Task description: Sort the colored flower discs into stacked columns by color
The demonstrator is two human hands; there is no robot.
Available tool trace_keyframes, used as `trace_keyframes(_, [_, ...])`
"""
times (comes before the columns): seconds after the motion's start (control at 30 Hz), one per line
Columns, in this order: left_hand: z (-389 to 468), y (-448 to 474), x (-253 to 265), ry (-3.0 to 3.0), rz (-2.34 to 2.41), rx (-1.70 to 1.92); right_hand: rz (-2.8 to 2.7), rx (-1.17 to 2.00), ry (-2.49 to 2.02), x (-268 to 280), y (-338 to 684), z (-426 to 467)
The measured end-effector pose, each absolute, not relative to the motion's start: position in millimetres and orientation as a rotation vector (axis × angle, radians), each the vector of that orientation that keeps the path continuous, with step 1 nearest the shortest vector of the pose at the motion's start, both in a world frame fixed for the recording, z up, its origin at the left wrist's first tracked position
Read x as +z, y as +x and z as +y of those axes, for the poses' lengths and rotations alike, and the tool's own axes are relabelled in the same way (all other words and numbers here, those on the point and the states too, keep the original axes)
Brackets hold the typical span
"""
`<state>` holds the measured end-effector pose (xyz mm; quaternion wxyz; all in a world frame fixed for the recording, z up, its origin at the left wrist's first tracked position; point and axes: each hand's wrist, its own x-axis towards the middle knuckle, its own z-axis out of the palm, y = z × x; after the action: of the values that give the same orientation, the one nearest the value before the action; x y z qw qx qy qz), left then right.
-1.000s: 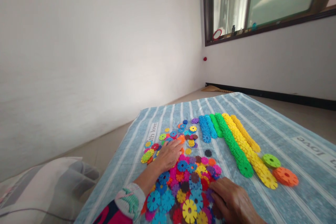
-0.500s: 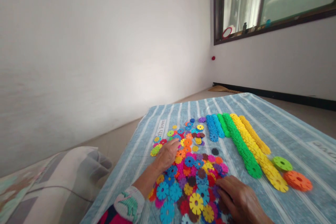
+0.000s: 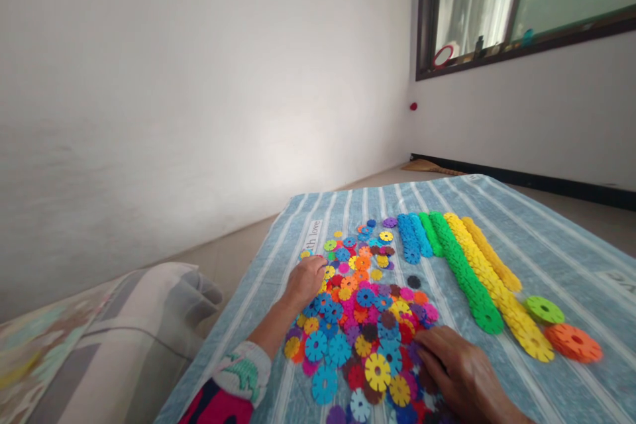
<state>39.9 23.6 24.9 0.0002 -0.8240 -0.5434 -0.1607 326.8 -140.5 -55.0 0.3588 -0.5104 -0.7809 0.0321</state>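
A heap of slotted plastic snowflake discs (image 3: 377,371) in many colours lies on the blue striped cloth. My left hand (image 3: 304,281) is at the far left side of the heap, its fingers curled down and close together over discs; what lies under them is hidden. At the near right side, my right hand (image 3: 462,368) rests against the heap with fingers bent and pressed together. Their tips touch dark discs, and anything pinched there cannot be made out. Rows of overlapping discs lie beyond the heap: blue (image 3: 408,238), green (image 3: 464,275) and yellow (image 3: 497,285).
An orange stack (image 3: 574,342) and a light green stack (image 3: 544,309) sit by the yellow row. A single dark disc (image 3: 414,281) lies between heap and rows. Grey checked fabric (image 3: 114,344) is at the left, below a white wall (image 3: 199,79).
My left hand has moved left, now covering the yellow-green discs that showed beside it. My right hand stays nearly in place at the heap. The view has shifted slightly.
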Motion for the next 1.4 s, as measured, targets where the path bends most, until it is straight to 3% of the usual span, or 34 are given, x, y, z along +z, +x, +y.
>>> trace_keyframes(0.53, [68.7,93.0,32.1,-2.351,-2.113,-0.326,-2.033,0.156,-1.32,-45.4,325.0,-140.2])
trace_keyframes(0.97, [84.9,71.0,30.8,-2.458,-2.228,-0.908,-2.043,0.109,-1.351,-48.0,324.7,-138.4])
trace_keyframes(1.13, [79.8,94.9,41.0,-2.655,-2.117,-1.012,-2.034,0.112,-1.348,-46.2,324.5,-137.4])
trace_keyframes(1.4, [61.4,198.2,37.0,-3.038,-1.649,-0.774,-2.009,0.112,-1.377,-37.3,321.7,-138.1])
